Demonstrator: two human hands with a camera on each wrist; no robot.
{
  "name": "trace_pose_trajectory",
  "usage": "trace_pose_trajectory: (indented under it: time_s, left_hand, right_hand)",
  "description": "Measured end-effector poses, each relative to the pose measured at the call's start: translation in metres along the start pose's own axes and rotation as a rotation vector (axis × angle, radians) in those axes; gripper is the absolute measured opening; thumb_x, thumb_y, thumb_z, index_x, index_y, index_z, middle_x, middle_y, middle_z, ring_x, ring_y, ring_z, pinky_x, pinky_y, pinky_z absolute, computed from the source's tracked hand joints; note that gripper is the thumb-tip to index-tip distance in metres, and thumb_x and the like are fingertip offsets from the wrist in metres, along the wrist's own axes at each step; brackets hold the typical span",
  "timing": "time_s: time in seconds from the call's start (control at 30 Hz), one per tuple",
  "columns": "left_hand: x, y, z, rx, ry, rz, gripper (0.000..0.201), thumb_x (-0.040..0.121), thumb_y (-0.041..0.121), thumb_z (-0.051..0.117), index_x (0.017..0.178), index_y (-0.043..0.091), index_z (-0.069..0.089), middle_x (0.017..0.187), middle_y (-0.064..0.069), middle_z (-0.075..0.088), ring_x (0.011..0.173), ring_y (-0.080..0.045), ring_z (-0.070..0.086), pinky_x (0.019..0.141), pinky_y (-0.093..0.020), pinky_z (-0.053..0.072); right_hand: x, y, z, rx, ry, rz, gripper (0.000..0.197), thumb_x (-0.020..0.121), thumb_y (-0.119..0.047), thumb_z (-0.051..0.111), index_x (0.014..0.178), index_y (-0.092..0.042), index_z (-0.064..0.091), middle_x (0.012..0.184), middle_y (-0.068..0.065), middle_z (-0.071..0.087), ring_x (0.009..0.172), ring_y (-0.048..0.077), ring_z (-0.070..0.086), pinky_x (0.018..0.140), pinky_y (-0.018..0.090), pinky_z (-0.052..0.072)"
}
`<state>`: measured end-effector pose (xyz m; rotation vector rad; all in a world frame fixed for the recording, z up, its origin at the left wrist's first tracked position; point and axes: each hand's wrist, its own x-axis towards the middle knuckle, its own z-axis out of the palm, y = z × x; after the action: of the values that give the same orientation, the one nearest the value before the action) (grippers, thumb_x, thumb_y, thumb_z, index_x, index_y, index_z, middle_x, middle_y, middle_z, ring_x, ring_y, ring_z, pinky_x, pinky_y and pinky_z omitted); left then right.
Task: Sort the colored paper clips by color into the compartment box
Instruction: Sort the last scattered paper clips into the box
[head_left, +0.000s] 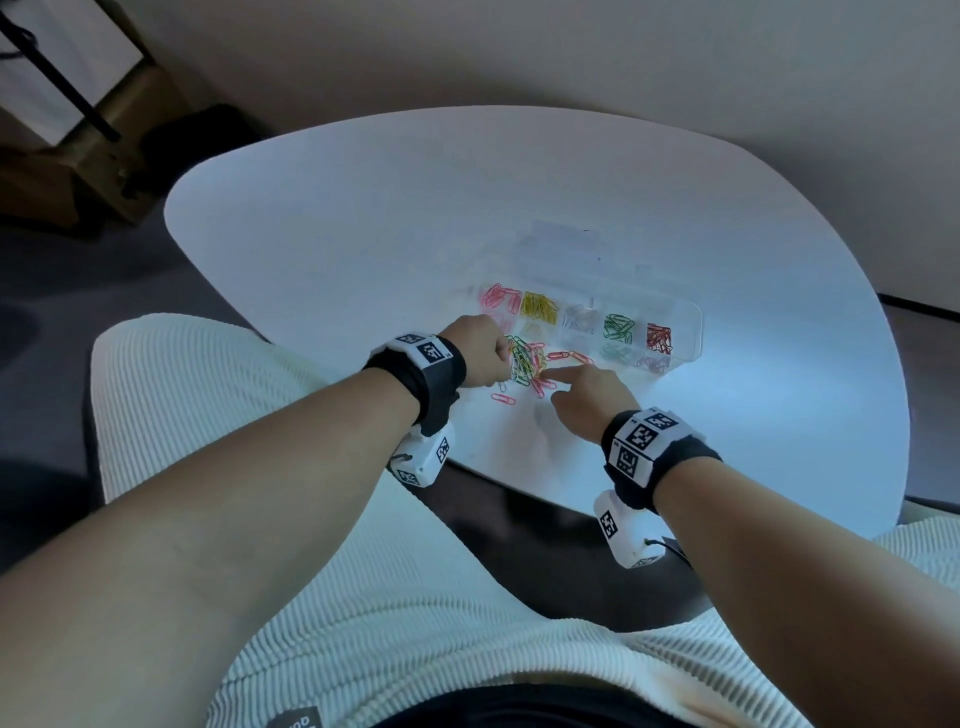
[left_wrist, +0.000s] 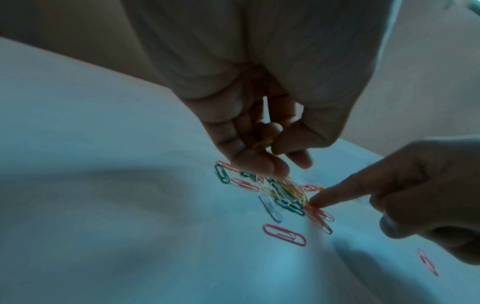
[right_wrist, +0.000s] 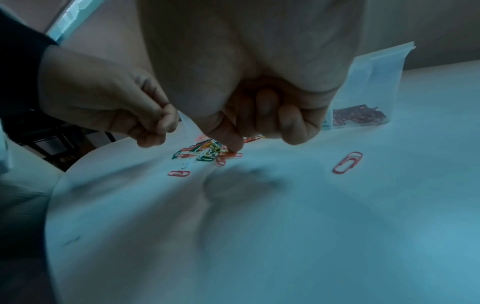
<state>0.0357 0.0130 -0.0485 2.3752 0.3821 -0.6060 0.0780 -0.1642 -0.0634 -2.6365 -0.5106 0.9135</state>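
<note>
A pile of mixed paper clips (head_left: 524, 364) lies on the white table (head_left: 363, 234), just in front of the clear compartment box (head_left: 693, 338). The box holds pink, yellow, white, green and red clips in separate cells. My left hand (head_left: 505, 358) hovers over the pile's left side and pinches a yellow clip (left_wrist: 262, 144) between thumb and fingers. My right hand (head_left: 563, 375) points its index finger (right_wrist: 231, 142) down onto a red clip (right_wrist: 232, 155) at the pile's right edge; its other fingers are curled.
Loose pink clips lie apart from the pile: one (left_wrist: 284, 234) nearer me, another (right_wrist: 348, 162) to the right. The box's open lid lies flat behind it. The table's front edge (head_left: 519, 483) runs just under my wrists.
</note>
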Motion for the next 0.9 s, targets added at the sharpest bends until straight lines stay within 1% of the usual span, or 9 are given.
trace_pose_trajectory:
  time_s: [0.1, 0.2, 0.3, 0.43, 0.5, 0.6, 0.73, 0.83, 0.9]
  left_hand:
    - [0.005, 0.000, -0.001, -0.034, 0.033, -0.058, 0.026, 0.086, 0.004, 0.048, 0.074, 0.004, 0.071, 0.077, -0.003, 0.066, 0.057, -0.014, 0.053, 0.053, -0.023, 0.041]
    - [0.012, -0.002, 0.004, -0.003, 0.023, -0.098, 0.021, 0.083, 0.001, 0.044, 0.071, 0.002, 0.061, 0.077, -0.013, 0.061, 0.065, -0.026, 0.052, 0.059, -0.029, 0.040]
    - [0.015, -0.004, 0.007, 0.059, 0.089, -0.094, 0.020, 0.084, 0.016, 0.045, 0.069, 0.014, 0.058, 0.077, -0.007, 0.062, 0.068, -0.026, 0.052, 0.058, -0.028, 0.039]
    - [0.012, -0.007, 0.010, 0.216, 0.145, -0.028, 0.022, 0.090, 0.030, 0.052, 0.107, 0.035, 0.065, 0.106, 0.003, 0.066, 0.093, -0.025, 0.062, 0.073, -0.027, 0.044]
    - [0.013, -0.011, 0.012, 0.243, 0.158, -0.013, 0.025, 0.091, 0.030, 0.053, 0.113, 0.036, 0.064, 0.112, 0.001, 0.067, 0.096, -0.025, 0.063, 0.073, -0.027, 0.043]
    - [0.017, -0.013, 0.014, 0.270, 0.164, 0.010, 0.024, 0.092, 0.035, 0.054, 0.113, 0.036, 0.065, 0.113, 0.001, 0.067, 0.096, -0.025, 0.064, 0.075, -0.029, 0.045]
    - [0.022, -0.012, 0.018, 0.289, 0.159, 0.027, 0.021, 0.089, 0.035, 0.056, 0.105, 0.035, 0.069, 0.110, 0.004, 0.069, 0.094, -0.024, 0.064, 0.075, -0.028, 0.046]
    - [0.024, -0.009, 0.019, 0.345, 0.155, 0.053, 0.022, 0.091, 0.032, 0.054, 0.105, 0.032, 0.071, 0.108, 0.003, 0.069, 0.092, -0.024, 0.065, 0.073, -0.028, 0.045]
    - [0.025, -0.007, 0.020, 0.387, 0.153, 0.074, 0.023, 0.091, 0.030, 0.053, 0.106, 0.030, 0.070, 0.107, 0.003, 0.070, 0.091, -0.025, 0.065, 0.073, -0.028, 0.044]
  right_hand:
    - [-0.006, 0.003, 0.001, -0.027, 0.019, 0.017, 0.040, 0.091, -0.020, 0.047, 0.122, -0.038, 0.065, 0.125, 0.004, 0.065, 0.091, 0.023, 0.065, 0.078, 0.028, 0.054]
    - [-0.010, 0.008, 0.005, -0.038, 0.056, 0.054, 0.038, 0.091, -0.021, 0.047, 0.120, -0.036, 0.067, 0.124, 0.003, 0.066, 0.103, 0.025, 0.064, 0.085, 0.029, 0.052]
    - [-0.013, 0.009, 0.006, -0.034, 0.087, 0.030, 0.044, 0.091, -0.020, 0.046, 0.129, -0.038, 0.059, 0.123, 0.005, 0.066, 0.098, 0.025, 0.065, 0.081, 0.029, 0.052]
    - [-0.008, 0.005, 0.003, -0.095, 0.018, -0.049, 0.058, 0.092, -0.013, 0.040, 0.142, -0.042, 0.043, 0.133, 0.007, 0.060, 0.098, 0.027, 0.064, 0.078, 0.031, 0.054]
    - [-0.005, 0.004, 0.001, -0.146, -0.028, -0.061, 0.062, 0.090, -0.010, 0.038, 0.141, -0.045, 0.041, 0.132, 0.007, 0.060, 0.094, 0.026, 0.065, 0.077, 0.033, 0.056]
    - [-0.004, 0.007, 0.001, -0.163, -0.002, -0.044, 0.056, 0.089, -0.013, 0.040, 0.133, -0.045, 0.052, 0.126, 0.007, 0.063, 0.092, 0.026, 0.065, 0.076, 0.033, 0.056]
    - [-0.005, 0.018, 0.003, -0.151, 0.071, 0.024, 0.042, 0.088, -0.014, 0.044, 0.106, -0.040, 0.072, 0.108, 0.006, 0.069, 0.083, 0.025, 0.065, 0.072, 0.029, 0.055]
    - [-0.006, 0.026, 0.002, -0.157, 0.091, 0.070, 0.042, 0.085, -0.008, 0.046, 0.093, -0.035, 0.076, 0.102, 0.002, 0.071, 0.078, 0.023, 0.066, 0.069, 0.029, 0.056]
    - [-0.006, 0.028, 0.001, -0.176, 0.105, 0.077, 0.033, 0.086, -0.011, 0.051, 0.089, -0.032, 0.077, 0.097, 0.002, 0.071, 0.075, 0.023, 0.066, 0.069, 0.030, 0.056]
